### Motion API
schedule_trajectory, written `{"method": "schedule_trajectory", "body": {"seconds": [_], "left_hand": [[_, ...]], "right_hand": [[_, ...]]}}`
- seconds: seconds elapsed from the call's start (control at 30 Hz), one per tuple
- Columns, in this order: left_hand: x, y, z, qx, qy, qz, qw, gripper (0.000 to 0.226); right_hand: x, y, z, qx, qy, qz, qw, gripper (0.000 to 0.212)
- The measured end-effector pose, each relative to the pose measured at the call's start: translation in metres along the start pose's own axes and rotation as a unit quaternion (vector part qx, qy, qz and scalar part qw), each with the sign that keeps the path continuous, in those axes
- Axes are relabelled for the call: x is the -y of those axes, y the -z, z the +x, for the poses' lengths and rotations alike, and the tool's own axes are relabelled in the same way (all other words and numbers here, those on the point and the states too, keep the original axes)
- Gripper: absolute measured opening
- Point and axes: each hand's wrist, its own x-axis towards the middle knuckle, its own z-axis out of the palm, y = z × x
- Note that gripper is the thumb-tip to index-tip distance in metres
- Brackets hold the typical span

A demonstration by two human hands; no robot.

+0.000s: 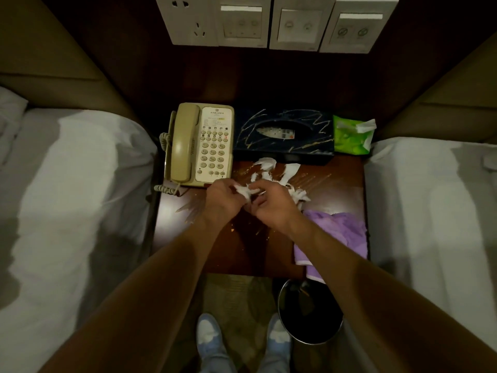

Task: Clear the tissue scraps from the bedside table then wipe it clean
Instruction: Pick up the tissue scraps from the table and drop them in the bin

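White tissue scraps [271, 168] lie scattered on the dark wooden bedside table [341, 189], in front of the tissue box. Over the middle of the table, my left hand [224, 196] and my right hand [273, 203] meet, and both pinch a crumpled wad of tissue [246, 190] between their fingers. More scraps [298, 195] lie just right of my right hand. A purple cloth [336, 232] lies bunched at the table's right front corner, partly under my right forearm. Small crumbs and streaks mark the tabletop.
A beige telephone [200, 145] stands at the back left, a dark blue tissue box [282, 133] behind the scraps, a green tissue pack [352, 134] at the back right. A black waste bin [309, 313] stands on the floor below the cloth. Beds flank the table.
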Motion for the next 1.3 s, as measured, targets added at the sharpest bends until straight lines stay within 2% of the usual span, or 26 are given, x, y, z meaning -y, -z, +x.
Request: {"method": "schedule_trajectory", "body": {"seconds": [0.07, 0.13, 0.23, 0.3, 0.37, 0.43, 0.47, 0.53, 0.63, 0.77, 0.83, 1.0, 1.1, 1.17, 1.3], "left_hand": [[-0.008, -0.003, 0.001, 0.023, 0.026, -0.056, 0.998, 0.022], [-0.012, -0.008, 0.002, 0.038, 0.033, -0.113, 0.992, 0.015], [-0.019, -0.016, 0.003, 0.041, 0.023, -0.128, 0.991, 0.009], [-0.02, -0.022, 0.003, 0.02, -0.029, -0.049, 0.998, 0.015], [-0.016, -0.029, 0.003, 0.0, -0.115, 0.065, 0.991, 0.029], [-0.009, -0.036, 0.007, 0.004, -0.183, 0.214, 0.96, 0.048], [-0.007, -0.04, 0.009, 0.008, -0.19, 0.273, 0.943, 0.053], [-0.006, -0.045, 0.013, 0.005, -0.18, 0.312, 0.933, 0.052], [-0.008, -0.046, 0.016, -0.015, -0.177, 0.308, 0.935, 0.041], [-0.014, -0.038, 0.012, -0.033, -0.203, 0.362, 0.909, 0.026], [-0.017, -0.034, 0.014, -0.036, -0.219, 0.346, 0.912, 0.025], [-0.023, -0.021, 0.024, 0.001, -0.173, 0.256, 0.951, 0.016], [-0.029, -0.008, 0.023, -0.02, -0.142, 0.142, 0.979, 0.019], [-0.036, 0.001, 0.018, -0.019, -0.129, 0.099, 0.986, 0.021], [-0.057, 0.008, 0.006, 0.085, -0.076, 0.013, 0.993, 0.023]], "right_hand": [[0.001, 0.002, 0.001, -0.015, 0.043, -0.034, 0.998, 0.032], [0.001, 0.006, 0.001, -0.069, 0.073, -0.076, 0.992, 0.025], [0.002, 0.015, 0.001, -0.113, 0.071, -0.098, 0.986, 0.017], [0.002, 0.022, 0.001, -0.118, 0.067, -0.118, 0.984, 0.014], [-0.002, 0.031, 0.004, -0.134, 0.064, -0.136, 0.979, 0.011], [-0.008, 0.039, 0.006, -0.139, 0.058, -0.145, 0.978, 0.013], [-0.011, 0.042, 0.006, -0.138, 0.054, -0.151, 0.977, 0.012], [-0.017, 0.045, 0.008, -0.14, 0.05, -0.162, 0.975, 0.007], [-0.023, 0.047, 0.011, -0.141, 0.043, -0.174, 0.974, 0.008], [-0.026, 0.049, 0.013, -0.131, 0.036, -0.17, 0.976, 0.008], [-0.025, 0.05, 0.013, -0.139, 0.038, -0.155, 0.977, 0.007], [-0.017, 0.051, 0.009, -0.132, 0.036, -0.122, 0.983, 0.008], [-0.014, 0.051, 0.005, -0.142, 0.042, -0.109, 0.983, 0.008], [-0.009, 0.051, 0.002, -0.146, 0.053, -0.086, 0.984, 0.008], [0.006, 0.051, -0.005, -0.126, 0.071, -0.018, 0.989, 0.011]]}}
